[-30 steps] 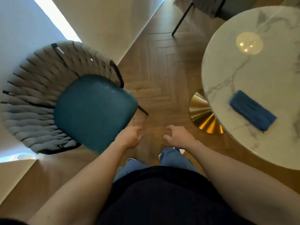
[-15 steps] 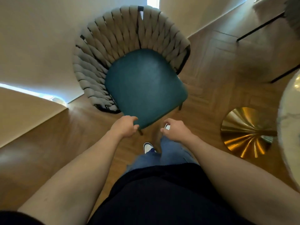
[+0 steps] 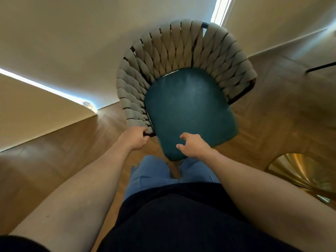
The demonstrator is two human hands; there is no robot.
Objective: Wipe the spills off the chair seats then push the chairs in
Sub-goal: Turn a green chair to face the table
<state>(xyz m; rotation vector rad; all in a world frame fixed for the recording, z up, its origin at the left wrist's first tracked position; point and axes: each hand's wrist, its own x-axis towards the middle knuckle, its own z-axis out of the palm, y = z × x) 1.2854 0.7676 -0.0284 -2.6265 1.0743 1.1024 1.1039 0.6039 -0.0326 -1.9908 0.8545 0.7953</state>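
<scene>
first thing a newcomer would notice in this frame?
The chair fills the centre: a teal seat wrapped by a grey woven back, standing on the wood floor against the wall. Next, the two bare arms reaching in from below: the left hand grips the dark frame end at the seat's left, and the right hand hovers, fingers loosely curled, over the seat's front edge. A gold table base shines at lower right.

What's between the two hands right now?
In the head view, between the left hand and right hand lie the teal seat's front corner and bare wood floor.
</scene>
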